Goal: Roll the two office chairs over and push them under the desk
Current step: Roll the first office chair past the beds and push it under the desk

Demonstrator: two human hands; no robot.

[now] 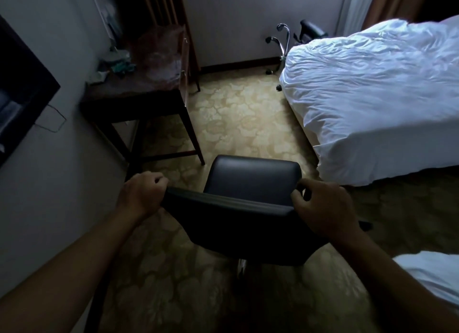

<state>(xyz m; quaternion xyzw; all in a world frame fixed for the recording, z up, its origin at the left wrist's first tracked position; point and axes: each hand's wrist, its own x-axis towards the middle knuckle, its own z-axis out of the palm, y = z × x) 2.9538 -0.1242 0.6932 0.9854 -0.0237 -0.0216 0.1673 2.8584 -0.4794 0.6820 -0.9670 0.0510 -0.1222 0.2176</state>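
Observation:
A black padded office chair point(250, 178) stands right in front of me on the carpet, its seat facing away. My left hand point(142, 196) grips the left end of its backrest top, and my right hand point(320, 208) grips the right end. The dark wooden desk point(139, 96) stands ahead to the left against the wall, with open space between its legs. A second office chair point(288, 41) with chrome arms and black armrests stands at the far wall, partly hidden behind the bed.
A bed with a white duvet point(372, 96) fills the right side, leaving a carpeted aisle point(243, 119) between it and the desk. A plastic bag and clutter point(159, 51) lie on the desk. A dark television point(19, 91) hangs on the left wall.

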